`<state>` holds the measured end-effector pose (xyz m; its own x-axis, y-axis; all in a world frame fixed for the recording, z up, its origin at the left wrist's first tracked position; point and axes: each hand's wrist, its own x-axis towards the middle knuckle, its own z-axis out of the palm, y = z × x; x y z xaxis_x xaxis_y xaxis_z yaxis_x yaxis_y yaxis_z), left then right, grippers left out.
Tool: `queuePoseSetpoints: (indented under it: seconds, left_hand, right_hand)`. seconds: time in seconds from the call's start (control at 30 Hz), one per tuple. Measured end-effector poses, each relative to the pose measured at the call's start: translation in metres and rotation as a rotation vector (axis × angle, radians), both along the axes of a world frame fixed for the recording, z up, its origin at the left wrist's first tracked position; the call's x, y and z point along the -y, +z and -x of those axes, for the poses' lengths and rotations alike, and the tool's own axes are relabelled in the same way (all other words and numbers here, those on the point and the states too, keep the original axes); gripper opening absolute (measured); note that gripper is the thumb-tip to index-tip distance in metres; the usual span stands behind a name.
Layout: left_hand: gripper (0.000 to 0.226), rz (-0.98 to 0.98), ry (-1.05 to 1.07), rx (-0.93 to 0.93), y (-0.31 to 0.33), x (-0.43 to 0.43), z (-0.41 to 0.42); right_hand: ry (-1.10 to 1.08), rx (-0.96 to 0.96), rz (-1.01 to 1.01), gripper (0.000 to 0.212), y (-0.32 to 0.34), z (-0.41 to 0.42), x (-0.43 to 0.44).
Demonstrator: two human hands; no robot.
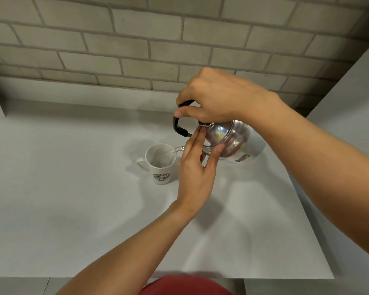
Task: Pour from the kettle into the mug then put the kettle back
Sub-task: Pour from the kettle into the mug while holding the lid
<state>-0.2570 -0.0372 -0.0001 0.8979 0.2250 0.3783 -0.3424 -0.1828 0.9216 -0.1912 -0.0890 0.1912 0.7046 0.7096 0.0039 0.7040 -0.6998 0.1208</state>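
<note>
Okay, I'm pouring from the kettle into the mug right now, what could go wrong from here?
The kettle is tipped steeply, and only the left hand's fingers rest on its lid; if they slip, the lid may drop. The stream enters close to the mug rim, so a small wobble could spill onto the counter. The right hand alone carries the weight by the handle.

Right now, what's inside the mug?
A clear stream from the tilted kettle arcs into the mug. White inner wall shows; the fill level is unclear. The left hand hides the spout.
</note>
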Motion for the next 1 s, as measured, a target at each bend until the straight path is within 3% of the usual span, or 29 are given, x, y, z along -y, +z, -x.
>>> queuePoseSetpoints:
  seconds: [1.0]
  left_hand:
    - [0.054, 0.096, 0.005, 0.025, 0.006, 0.006, 0.002]
  right_hand:
    - [-0.013, 0.024, 0.104, 0.042, 0.007, -0.002, -0.011]
